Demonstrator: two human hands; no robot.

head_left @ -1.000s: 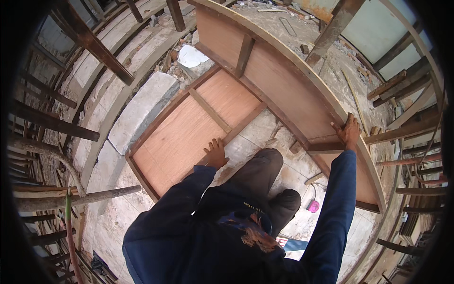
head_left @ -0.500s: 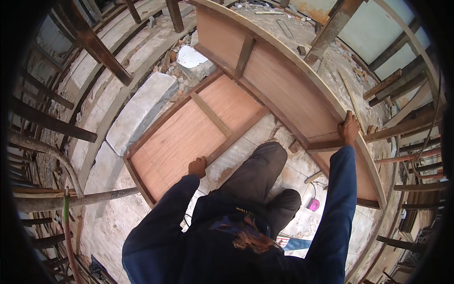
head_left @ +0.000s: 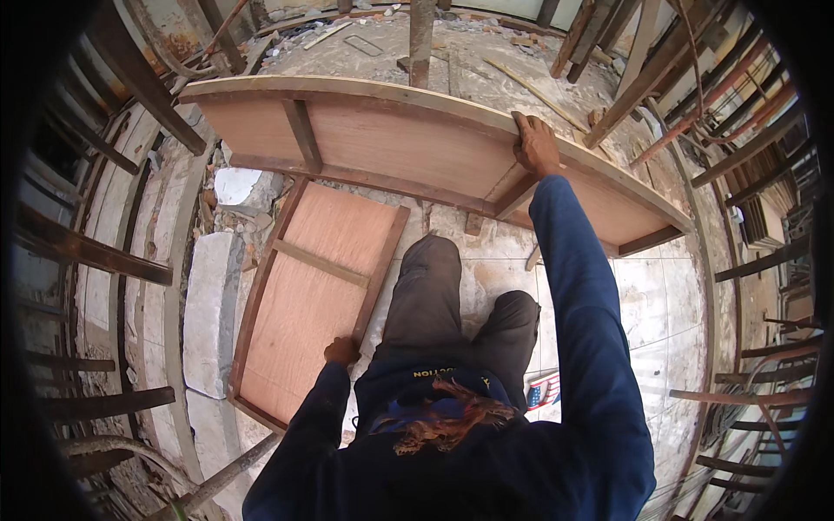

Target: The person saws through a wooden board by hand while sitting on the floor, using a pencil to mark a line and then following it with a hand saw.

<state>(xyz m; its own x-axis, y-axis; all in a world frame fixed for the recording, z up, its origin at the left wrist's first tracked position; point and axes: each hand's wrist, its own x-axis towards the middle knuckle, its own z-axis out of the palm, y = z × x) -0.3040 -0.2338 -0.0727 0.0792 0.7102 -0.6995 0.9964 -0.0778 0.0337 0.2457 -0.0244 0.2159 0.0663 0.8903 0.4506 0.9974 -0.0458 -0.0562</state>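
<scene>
A long plywood panel (head_left: pixel 400 143) with a wooden frame and cross braces stands on its edge across the far side. My right hand (head_left: pixel 536 143) is closed over its top rail, thumb on the inner side, just above a brace. A shorter framed plywood panel (head_left: pixel 300 321) lies at the left, its far end close to the long panel's bottom rail. On its right-hand rail rests my left hand (head_left: pixel 342 351), fingers curled around the wood and partly hidden. My knees are between the two panels, on the tiles.
Pale concrete blocks (head_left: pixel 208 313) and rubble (head_left: pixel 248 191) lie left of the short panel. An upright timber post (head_left: pixel 420 43) stands behind the long panel. Timber poles (head_left: pixel 656 78) lean at the far right. A pole (head_left: pixel 228 476) reaches the short panel's near corner.
My view has turned to the right, so both panels appear swung counterclockwise. Each hand keeps its hold on its rail. The pink tape measure on the floor is now out of sight.
</scene>
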